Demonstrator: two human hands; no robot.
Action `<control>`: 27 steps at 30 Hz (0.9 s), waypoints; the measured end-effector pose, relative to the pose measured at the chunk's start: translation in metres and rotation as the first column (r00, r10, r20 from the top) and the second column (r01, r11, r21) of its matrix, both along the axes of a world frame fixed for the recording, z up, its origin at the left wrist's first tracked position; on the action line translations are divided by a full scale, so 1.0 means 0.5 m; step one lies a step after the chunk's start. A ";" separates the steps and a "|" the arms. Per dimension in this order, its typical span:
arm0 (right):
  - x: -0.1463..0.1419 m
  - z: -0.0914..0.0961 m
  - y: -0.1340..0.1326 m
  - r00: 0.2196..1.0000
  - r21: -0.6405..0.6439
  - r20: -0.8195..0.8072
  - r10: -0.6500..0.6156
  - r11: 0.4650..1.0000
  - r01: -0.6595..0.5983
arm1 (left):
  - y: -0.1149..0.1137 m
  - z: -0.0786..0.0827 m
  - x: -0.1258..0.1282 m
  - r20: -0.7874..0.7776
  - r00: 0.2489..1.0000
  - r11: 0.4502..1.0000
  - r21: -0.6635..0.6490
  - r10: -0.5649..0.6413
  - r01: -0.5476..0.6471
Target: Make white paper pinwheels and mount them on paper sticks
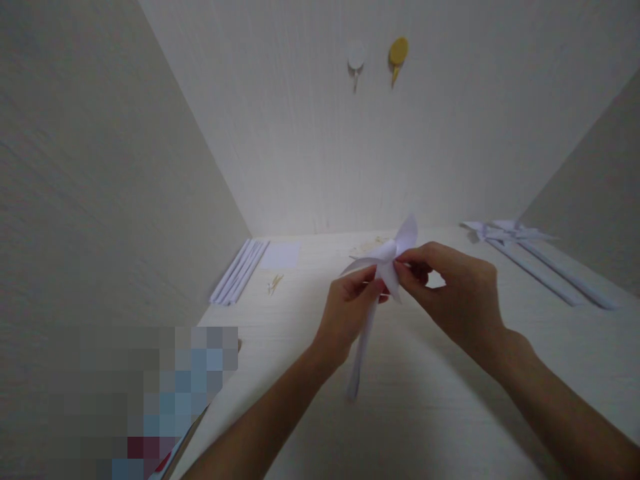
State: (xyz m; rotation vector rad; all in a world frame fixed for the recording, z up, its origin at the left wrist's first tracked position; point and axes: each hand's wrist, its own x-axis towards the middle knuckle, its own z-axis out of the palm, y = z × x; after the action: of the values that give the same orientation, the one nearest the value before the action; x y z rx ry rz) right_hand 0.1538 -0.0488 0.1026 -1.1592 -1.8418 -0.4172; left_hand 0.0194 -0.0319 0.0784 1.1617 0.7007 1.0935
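A white paper pinwheel (384, 253) with curled blades is held up over the table, on a rolled paper stick (361, 363) that slants down toward me. My left hand (350, 303) is closed around the top of the stick, just under the blades. With thumb and forefinger pinched, my right hand (445, 283) grips the pinwheel at the right of its centre. Whatever small piece may sit between those fingertips is hidden.
Several rolled paper sticks (239, 273) lie at the back left, beside a square paper sheet (281, 255) and several small thin sticks (275, 285). Two pinwheels on sticks (537, 263) lie at the right. White and yellow hooks (399, 52) are on the wall.
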 end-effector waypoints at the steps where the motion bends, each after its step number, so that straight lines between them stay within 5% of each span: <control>1: 0.003 0.001 0.001 1.000 0.008 0.008 -0.008 1.000 0.008 | -0.001 -0.002 0.001 -0.041 0.999 1.000 0.022 0.000 0.001; 8: 0.009 -0.001 0.009 0.999 0.020 0.039 -0.037 0.999 0.036 | -0.008 -0.017 0.010 -0.171 0.985 1.000 0.007 -0.017 0.019; 12: 0.008 -0.001 0.008 1.000 0.001 0.004 -0.004 1.000 0.004 | -0.007 -0.023 0.011 -0.079 0.992 0.985 -0.147 -0.099 0.086; 19: 0.002 0.015 -0.007 0.992 0.025 -0.129 -0.016 0.999 0.020 | 0.020 -0.045 0.002 0.086 0.991 0.970 -0.213 -0.099 0.116; 23: -0.004 -0.025 0.018 0.954 -0.045 -0.299 0.025 0.998 -0.041 | 0.044 -0.079 -0.006 0.200 0.978 0.967 -0.234 -0.054 0.101; 27: -0.028 -0.109 0.052 0.810 -0.255 -0.585 0.044 0.938 -0.236 | 0.066 -0.120 -0.018 0.264 0.963 0.958 -0.286 0.042 0.037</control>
State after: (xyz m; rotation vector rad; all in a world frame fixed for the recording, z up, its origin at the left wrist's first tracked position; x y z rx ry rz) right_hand 0.1400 -0.0230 0.0482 -1.1812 -1.4628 0.3141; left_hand 0.0102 0.0008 0.0186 0.7463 0.6238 1.0844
